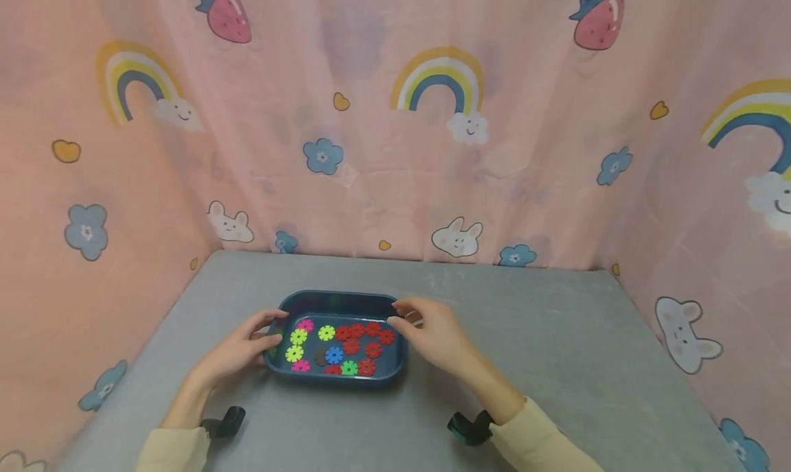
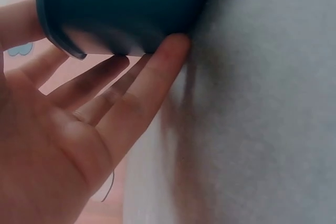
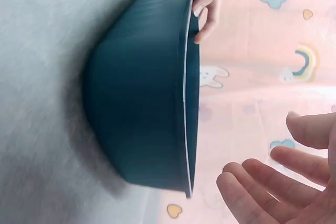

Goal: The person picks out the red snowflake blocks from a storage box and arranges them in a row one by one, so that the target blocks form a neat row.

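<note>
A dark blue rectangular tray [image 1: 334, 381] with rounded corners stands on the grey table. Inside it lie several notched plastic discs: red ones [image 1: 351, 347] mostly on the right, yellow ones [image 1: 294, 353] and pink ones on the left, with blue, green and brown among them. My left hand [image 1: 231, 348] grips the tray's left end, thumb over the rim and fingers against the outer wall [image 2: 126, 14]. At the right end, my right hand [image 1: 435, 334] hovers by the rim; in the right wrist view its fingers [image 3: 278, 184] are loosely bent, apart from the tray and holding nothing.
The grey tabletop [image 1: 556, 348] extends around the tray. Pink curtains [image 1: 371, 197] printed with rainbows, rabbits and flowers enclose the back and both sides. A black wrist device [image 1: 224, 422] sits on the left wrist, another [image 1: 471, 428] on the right.
</note>
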{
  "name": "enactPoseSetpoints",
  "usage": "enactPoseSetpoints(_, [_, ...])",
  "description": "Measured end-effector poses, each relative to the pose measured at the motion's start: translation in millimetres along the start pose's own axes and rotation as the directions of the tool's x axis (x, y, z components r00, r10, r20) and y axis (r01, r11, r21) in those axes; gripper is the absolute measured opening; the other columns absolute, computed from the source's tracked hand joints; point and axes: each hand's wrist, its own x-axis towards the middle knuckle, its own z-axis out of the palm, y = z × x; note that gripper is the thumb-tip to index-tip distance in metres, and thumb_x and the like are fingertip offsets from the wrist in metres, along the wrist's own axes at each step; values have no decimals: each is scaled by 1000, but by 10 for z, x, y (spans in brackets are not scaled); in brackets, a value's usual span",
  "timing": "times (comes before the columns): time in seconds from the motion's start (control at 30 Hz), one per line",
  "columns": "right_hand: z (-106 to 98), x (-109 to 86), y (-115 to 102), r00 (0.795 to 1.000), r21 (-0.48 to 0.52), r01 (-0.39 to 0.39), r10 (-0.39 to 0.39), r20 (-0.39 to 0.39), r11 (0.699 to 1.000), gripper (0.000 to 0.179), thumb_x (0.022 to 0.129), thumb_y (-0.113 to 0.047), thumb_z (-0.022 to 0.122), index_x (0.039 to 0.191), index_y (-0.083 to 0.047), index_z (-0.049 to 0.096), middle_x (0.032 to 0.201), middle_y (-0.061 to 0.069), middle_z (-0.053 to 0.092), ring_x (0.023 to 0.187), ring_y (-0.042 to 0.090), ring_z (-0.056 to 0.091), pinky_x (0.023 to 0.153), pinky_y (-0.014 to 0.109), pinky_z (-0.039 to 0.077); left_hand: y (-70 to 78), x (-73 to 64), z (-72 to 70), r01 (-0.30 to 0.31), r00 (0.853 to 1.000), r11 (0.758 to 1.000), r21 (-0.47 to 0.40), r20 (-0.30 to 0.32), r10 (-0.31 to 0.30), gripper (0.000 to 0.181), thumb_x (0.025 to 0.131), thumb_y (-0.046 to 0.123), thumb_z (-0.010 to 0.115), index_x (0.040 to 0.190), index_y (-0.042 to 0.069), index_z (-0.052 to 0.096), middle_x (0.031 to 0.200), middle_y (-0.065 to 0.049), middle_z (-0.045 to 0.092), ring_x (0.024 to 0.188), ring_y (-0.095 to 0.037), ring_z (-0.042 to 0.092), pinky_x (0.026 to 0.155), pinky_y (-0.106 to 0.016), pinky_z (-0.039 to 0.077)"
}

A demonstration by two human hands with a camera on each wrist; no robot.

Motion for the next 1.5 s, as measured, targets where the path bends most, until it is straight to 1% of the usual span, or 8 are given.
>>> enactPoseSetpoints(0.23, [140, 147, -62, 996, 41, 42, -45, 79, 998, 31, 97, -30, 71, 121, -10, 70, 111, 1, 71, 93, 15, 67, 76, 31, 57, -32, 24, -12, 14, 1000, 1000, -5, -13, -14, 48, 104, 21, 60, 148, 12, 44, 162, -27, 20, 128, -44, 50, 84, -41, 58])
enactPoseSetpoints(0.37, [227, 218, -76, 991, 60, 54, -61, 119, 997, 32, 97, -31, 72, 122, -11, 70, 111, 2, 71, 94, 16, 66, 76, 31, 56, -60, 50, -11, 11, 1000, 1000, -22, -15, -12, 48, 104, 20, 60, 149, 13, 44, 161, -26, 21, 126, -43, 51, 84, -41, 58])
enactPoseSetpoints(0.47, [299, 263, -77, 985, 76, 56, -67, 162, 996, 34, 97, -31, 72, 123, -10, 70, 112, 3, 71, 95, 17, 65, 74, 31, 55, -70, 64, -15, 4, 1000, 1000, -29, -8, -4, 49, 104, 21, 60, 149, 13, 43, 162, -25, 20, 127, -43, 50, 85, -42, 58])
enactPoseSetpoints(0.6, [411, 308, -98, 972, 66, 59, -73, 224, 996, 33, 96, -32, 72, 122, -11, 70, 109, 0, 70, 96, 16, 64, 76, 31, 54, -66, 66, -17, -10, 1000, 1000, -27, 2, 10, 50, 104, 20, 60, 150, 12, 42, 161, -26, 19, 125, -43, 52, 86, -42, 58])
enactPoseSetpoints(0.83, [634, 382, -141, 933, 61, 83, -100, 345, 995, 31, 94, -27, 75, 120, -9, 71, 102, -7, 69, 91, 11, 61, 79, 27, 53, -59, 58, -24, -28, 1000, 999, -36, 14, 28, 50, 104, 19, 60, 149, 11, 41, 160, -27, 19, 119, -40, 55, 83, -42, 58])
enactPoseSetpoints(1.07, [798, 456, -139, 881, 56, 113, -127, 456, 992, 31, 93, -25, 77, 119, -9, 70, 100, -5, 69, 89, 6, 61, 81, 24, 53, -71, 76, -33, -6, 1000, 999, -39, 13, 6, 49, 104, 21, 60, 149, 12, 42, 161, -27, 20, 124, -41, 53, 84, -41, 58])
enactPoseSetpoints(1.27, [912, 510, -110, 849, -18, 152, -121, 514, 988, 27, 88, -24, 82, 112, -14, 73, 96, -6, 69, 86, 3, 60, 79, 22, 52, -73, 82, -38, -17, 1000, 999, -41, 22, 18, 48, 104, 20, 60, 148, 12, 43, 161, -27, 20, 122, -39, 55, 84, -41, 58])
enactPoseSetpoints(1.5, [1024, 549, -60, 822, -83, 249, -165, 544, 965, 29, 86, -16, 84, 114, -12, 74, 96, -5, 65, 85, 3, 58, 78, 19, 51, -84, 65, -43, -32, 999, 999, -35, 21, 33, 49, 104, 21, 60, 148, 12, 43, 160, -28, 20, 122, -40, 55, 83, -42, 58])
